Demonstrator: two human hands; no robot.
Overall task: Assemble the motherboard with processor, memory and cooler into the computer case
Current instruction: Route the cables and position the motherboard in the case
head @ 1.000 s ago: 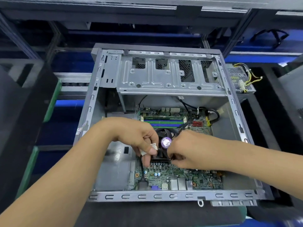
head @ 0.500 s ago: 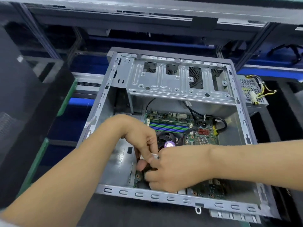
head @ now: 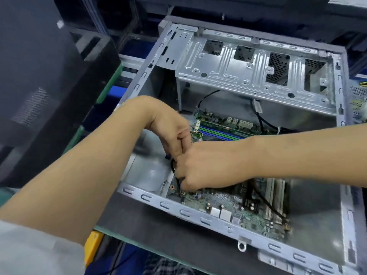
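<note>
reaching into the case (head: 228,225), both hands, left (head: 170,128) and right (head: 208,167), curled their grip on a black cable (head: 173,167) over the motherboard (head: 228,203).

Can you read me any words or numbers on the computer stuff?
No text can be read anywhere.
Motherboard: its tiny markings are too small and blurred.
Computer case: only stamped shapes and holes, no words.
Both hands cover the middle of the board.
</note>
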